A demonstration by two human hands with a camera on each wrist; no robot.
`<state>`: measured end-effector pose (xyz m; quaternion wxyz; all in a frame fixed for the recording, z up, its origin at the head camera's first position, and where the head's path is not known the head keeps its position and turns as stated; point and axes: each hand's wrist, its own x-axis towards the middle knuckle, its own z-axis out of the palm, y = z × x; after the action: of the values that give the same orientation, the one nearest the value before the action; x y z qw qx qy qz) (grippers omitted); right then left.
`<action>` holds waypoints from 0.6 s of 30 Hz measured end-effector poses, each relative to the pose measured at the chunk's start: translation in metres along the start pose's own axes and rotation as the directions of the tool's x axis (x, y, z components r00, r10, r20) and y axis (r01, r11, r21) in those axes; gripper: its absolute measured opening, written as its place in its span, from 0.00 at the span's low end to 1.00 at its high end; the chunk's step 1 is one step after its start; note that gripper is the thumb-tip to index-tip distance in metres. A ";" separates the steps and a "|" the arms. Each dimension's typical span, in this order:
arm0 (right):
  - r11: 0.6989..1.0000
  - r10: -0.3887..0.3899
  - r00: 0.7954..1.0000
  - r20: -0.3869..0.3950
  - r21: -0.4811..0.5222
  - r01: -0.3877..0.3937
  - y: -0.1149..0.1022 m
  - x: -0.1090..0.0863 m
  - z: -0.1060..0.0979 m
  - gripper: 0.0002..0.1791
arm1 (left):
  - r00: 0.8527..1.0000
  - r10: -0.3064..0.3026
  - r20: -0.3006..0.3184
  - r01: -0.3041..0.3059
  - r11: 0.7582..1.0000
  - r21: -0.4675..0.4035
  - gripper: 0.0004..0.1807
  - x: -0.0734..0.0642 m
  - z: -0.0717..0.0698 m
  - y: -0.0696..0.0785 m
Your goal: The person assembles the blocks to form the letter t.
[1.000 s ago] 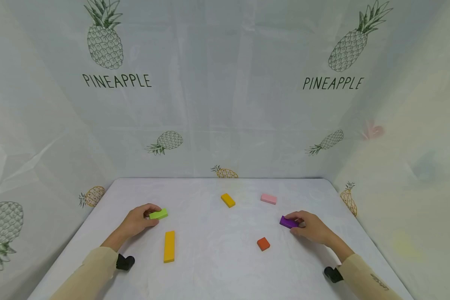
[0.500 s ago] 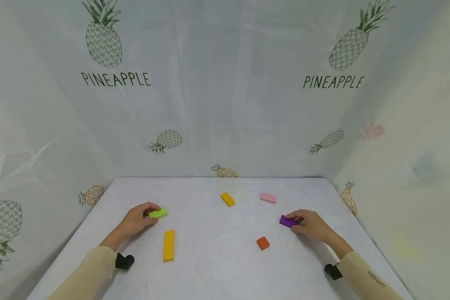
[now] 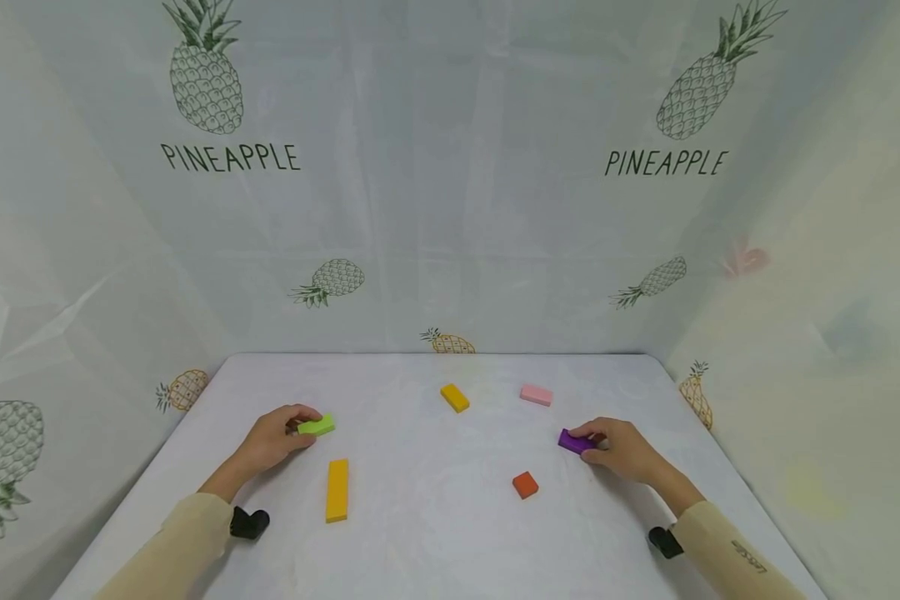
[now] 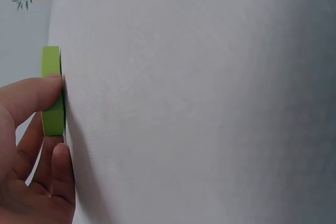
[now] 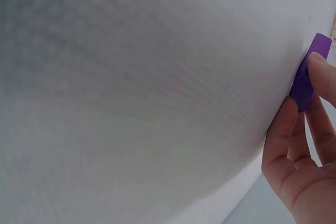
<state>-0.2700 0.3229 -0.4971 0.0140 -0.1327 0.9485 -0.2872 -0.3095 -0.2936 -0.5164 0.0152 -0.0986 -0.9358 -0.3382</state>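
On the left of the white table, my left hand (image 3: 273, 437) pinches a lime green block (image 3: 317, 425) between thumb and fingers. The left wrist view shows the thumb pressed on the near face of the green block (image 4: 51, 59), which sits at the tabletop. Over on the right, my right hand (image 3: 622, 450) pinches a purple block (image 3: 572, 442) the same way. In the right wrist view the thumb lies across the purple block (image 5: 319, 44), low against the table. Part of each block is hidden behind the fingers.
A long yellow block (image 3: 337, 492) lies near the left forearm. Toward the back are a short yellow block (image 3: 455, 397) and a pink block (image 3: 536, 395). A small red-orange block (image 3: 525, 485) lies left of my right hand. A pineapple-print curtain (image 3: 435, 208) rises behind the table (image 3: 427, 550).
The head view has tilted very slightly. Both hands and all the blocks otherwise stay where they were, each hand still holding its block.
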 end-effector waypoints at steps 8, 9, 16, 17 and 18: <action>1.000 -0.001 1.000 0.008 0.007 0.001 -0.001 -0.001 -0.003 0.20 | 1.000 0.016 0.007 -0.016 1.000 -0.005 0.18 0.005 -0.001 0.005; 1.000 -0.002 1.000 0.006 0.006 0.002 -0.001 -0.001 -0.003 0.20 | 1.000 0.017 0.009 -0.017 1.000 -0.008 0.18 0.006 -0.001 0.006; 1.000 -0.017 1.000 0.001 -0.004 0.017 0.000 0.001 -0.002 0.19 | 0.999 0.044 0.026 -0.043 0.998 -0.037 0.18 0.013 0.001 0.016; 1.000 -0.015 1.000 0.001 -0.002 0.015 0.000 0.001 -0.002 0.20 | 0.998 0.053 0.028 -0.052 0.998 -0.041 0.18 0.014 0.002 0.018; 1.000 -0.012 1.000 -0.001 -0.001 0.012 0.001 0.002 -0.002 0.20 | 0.998 0.063 0.029 -0.061 0.997 -0.046 0.18 0.015 0.002 0.021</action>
<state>-0.2719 0.3242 -0.4955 0.0118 -0.1385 0.9478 -0.2869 -0.3200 -0.2743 -0.5036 0.0094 -0.1330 -0.9245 -0.3572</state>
